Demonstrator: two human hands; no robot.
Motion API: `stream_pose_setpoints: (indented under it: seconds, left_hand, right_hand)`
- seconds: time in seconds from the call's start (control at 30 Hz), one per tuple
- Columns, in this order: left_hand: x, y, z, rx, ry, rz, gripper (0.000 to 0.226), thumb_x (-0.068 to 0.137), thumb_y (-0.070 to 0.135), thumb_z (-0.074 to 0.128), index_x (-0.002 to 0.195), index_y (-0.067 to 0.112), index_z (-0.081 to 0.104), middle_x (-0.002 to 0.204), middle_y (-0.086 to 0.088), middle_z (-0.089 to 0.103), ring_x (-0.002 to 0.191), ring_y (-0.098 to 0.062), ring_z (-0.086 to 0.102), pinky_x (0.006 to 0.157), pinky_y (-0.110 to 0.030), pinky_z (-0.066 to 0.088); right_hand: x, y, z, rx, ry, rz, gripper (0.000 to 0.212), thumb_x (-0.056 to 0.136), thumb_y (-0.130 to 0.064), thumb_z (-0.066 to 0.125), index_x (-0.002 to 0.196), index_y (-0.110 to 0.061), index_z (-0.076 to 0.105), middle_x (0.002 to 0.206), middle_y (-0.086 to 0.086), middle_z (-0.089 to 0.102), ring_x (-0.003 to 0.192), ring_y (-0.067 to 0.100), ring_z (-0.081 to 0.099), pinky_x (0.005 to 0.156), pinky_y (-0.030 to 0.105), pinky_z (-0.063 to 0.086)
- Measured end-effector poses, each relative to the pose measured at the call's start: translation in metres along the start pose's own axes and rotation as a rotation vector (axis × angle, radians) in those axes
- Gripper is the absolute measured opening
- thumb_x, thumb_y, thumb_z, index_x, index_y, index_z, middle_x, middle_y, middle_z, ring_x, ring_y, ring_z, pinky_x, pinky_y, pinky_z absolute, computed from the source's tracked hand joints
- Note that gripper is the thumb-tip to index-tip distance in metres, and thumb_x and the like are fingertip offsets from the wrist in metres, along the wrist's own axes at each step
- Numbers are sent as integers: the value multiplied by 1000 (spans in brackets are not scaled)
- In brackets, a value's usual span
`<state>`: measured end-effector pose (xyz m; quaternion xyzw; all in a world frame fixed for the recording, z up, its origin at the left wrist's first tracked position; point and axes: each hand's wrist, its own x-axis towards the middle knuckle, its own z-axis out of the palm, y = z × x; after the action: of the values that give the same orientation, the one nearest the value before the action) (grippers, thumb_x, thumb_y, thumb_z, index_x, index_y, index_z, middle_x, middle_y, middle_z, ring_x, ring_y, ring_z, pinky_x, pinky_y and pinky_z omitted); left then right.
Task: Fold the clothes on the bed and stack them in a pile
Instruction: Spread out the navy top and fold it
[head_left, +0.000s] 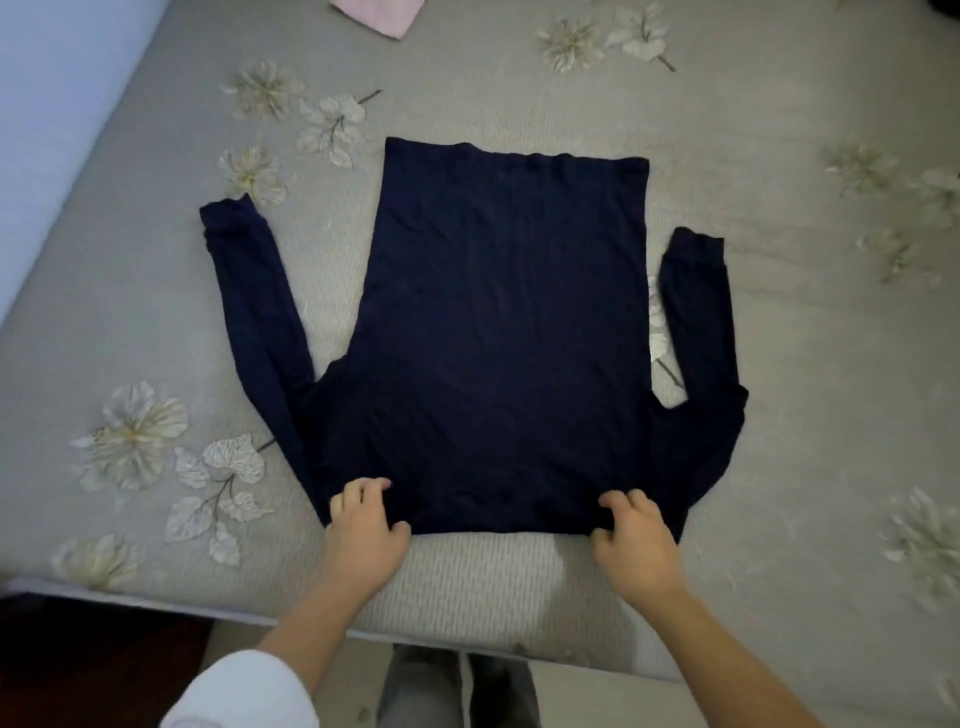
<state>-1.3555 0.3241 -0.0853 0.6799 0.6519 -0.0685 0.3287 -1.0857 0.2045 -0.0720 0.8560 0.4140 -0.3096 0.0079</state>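
On the near side of the bed (467, 88), a dark navy long-sleeved shirt (509, 332) lies flat, spread out directly beyond the person's two hands. The left hand (363, 525) pinches the shirt's near edge at one corner, fingers curled on top of the cloth and thumb at the edge. The right hand (636, 535) grips the same edge at the other corner in the same way.

The shirt's long axis runs straight away from the person: shoulders nearest, straight hem farthest. Its sleeves (254, 312) lie on either side of the body, slanting outward with the cuffs pointing away.

The fabric looks soft, thin and lightly creased. The bed cover is grey, finely ribbed, with pale raised flowers and leaves. A folded pink cloth (376, 15) lies at the far edge, well apart from the shirt.
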Motion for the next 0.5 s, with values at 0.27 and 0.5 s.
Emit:
stream_pose_setpoints:
  seconds: [0.27, 0.5]
  left_hand:
    - [6, 24, 22, -33, -270, -36, 39, 80, 31, 62, 114, 41, 47, 88, 15, 54, 99, -12, 49, 89, -36, 26]
    - [-5, 5, 18, 291, -670, 187, 34, 87, 4, 45, 105, 29, 61, 102, 7, 50, 96, -11, 48, 83, -21, 42]
  right_hand:
    - [14, -31, 31, 146, -215, -111, 38, 86, -27, 59, 122, -31, 46, 73, -16, 54, 81, 13, 56, 76, 30, 28]
    - [-11, 16, 28, 298, -418, -128, 40, 83, 0, 55, 114, -24, 63, 84, -1, 65, 82, 15, 61, 77, 25, 50]
